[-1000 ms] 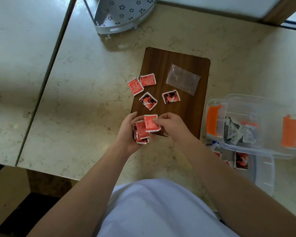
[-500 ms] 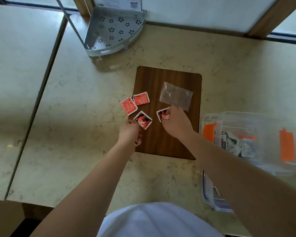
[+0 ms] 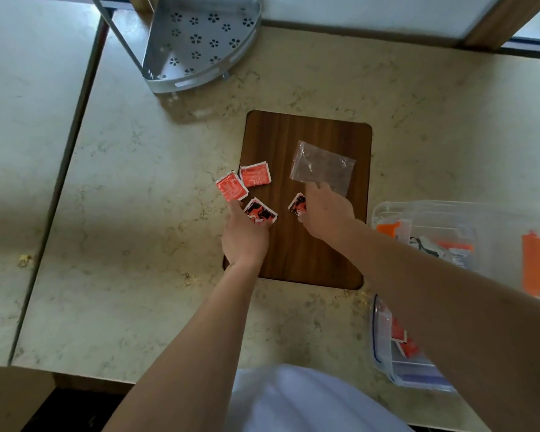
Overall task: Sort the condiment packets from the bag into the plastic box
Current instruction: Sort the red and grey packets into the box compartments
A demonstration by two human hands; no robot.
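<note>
On the brown wooden board [image 3: 309, 132] lie two orange condiment packets [image 3: 231, 189] [image 3: 255, 174] and a red-and-black packet [image 3: 260, 211]. My left hand [image 3: 243, 236] is knuckles-up with its fingertips on that red-and-black packet; whatever it holds underneath is hidden. My right hand [image 3: 326, 213] pinches another red-and-black packet [image 3: 298, 203], just below the empty clear bag [image 3: 321, 168]. The clear plastic box [image 3: 387, 210] with orange clips stands at the right with packets inside.
A clear lid or tray [image 3: 378, 347] holding a few packets lies in front of the box, partly behind my right forearm. A grey perforated metal corner rack [image 3: 197, 42] stands at the back. A seam [image 3: 60, 169] splits the marble counter at the left.
Both hands moved away from my body and up onto the board. The right hand let go of the orange packet it was adding to the left hand's stack and reached a red-and-black one.
</note>
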